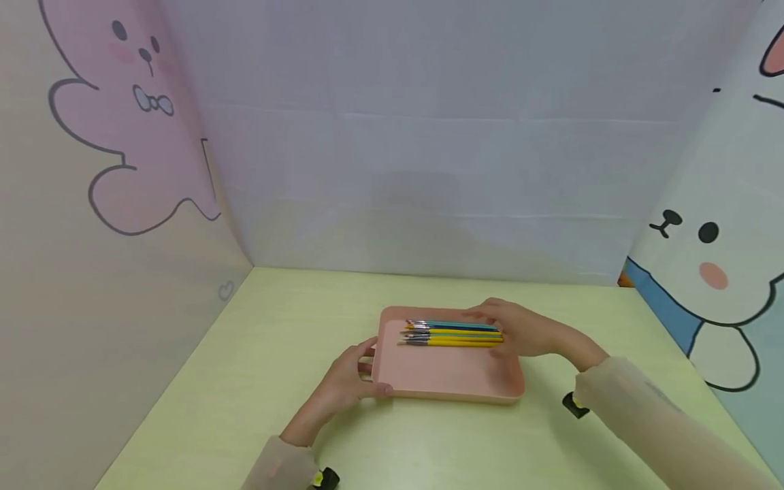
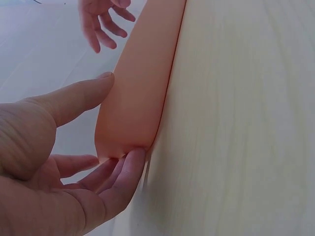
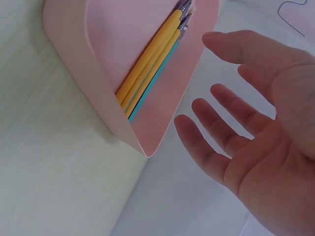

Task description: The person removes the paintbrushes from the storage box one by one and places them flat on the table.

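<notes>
The pink tray (image 1: 441, 373) stood flat on the counter (image 1: 294, 327), and the paintbrushes (image 1: 459, 343) lay inside it, in its far half, side by side, with their handles pointing to the right. The left hand (image 1: 344, 376) was bent around the near left corner of the tray, with the thumb on one side and the fingers on the other, so it had hold of this corner. The right hand (image 1: 522, 332) was wide open near the handle ends; its fingers were spread and held nothing.

The step in hand seemed to be the handling of the brushes, while the other hand steadied the tray. To do this well, in my judgement, the left hand needed to hold the corner only gently, so that the tray would not slide or tilt. The right hand did best to work low, from both sides of the handles, keeping the brushes parallel and not pressing the bristles.

I counted one tray, two hands and two cartoon figures (image 1: 735, 282) on the side walls. Of paintbrushes there were at least four, but they lay too close for an exact number.
</notes>
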`<state>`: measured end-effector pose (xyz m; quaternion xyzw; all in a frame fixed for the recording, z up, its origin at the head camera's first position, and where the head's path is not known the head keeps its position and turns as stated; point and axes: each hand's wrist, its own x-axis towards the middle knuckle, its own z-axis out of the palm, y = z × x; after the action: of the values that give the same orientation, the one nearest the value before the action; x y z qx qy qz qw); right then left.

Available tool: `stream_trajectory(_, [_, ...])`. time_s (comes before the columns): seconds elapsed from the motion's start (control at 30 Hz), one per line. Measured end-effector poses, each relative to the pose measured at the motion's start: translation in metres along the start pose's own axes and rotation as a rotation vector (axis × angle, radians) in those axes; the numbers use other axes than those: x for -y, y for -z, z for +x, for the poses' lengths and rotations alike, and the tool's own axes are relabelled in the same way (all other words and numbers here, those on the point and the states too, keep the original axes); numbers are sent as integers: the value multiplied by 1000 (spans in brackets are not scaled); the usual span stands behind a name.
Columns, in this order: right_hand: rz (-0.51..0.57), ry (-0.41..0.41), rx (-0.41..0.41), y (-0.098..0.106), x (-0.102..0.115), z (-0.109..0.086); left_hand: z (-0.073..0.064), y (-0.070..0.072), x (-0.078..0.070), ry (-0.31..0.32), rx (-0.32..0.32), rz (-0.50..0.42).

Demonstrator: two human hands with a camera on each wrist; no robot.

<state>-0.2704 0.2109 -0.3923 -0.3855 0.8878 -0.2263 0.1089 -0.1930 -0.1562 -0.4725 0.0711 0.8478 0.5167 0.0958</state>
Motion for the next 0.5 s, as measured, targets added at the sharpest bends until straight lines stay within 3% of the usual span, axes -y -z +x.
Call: stream_trajectory(0.5, [-26,46,99,-12,-3,36,1,1,3,-4,10,-26])
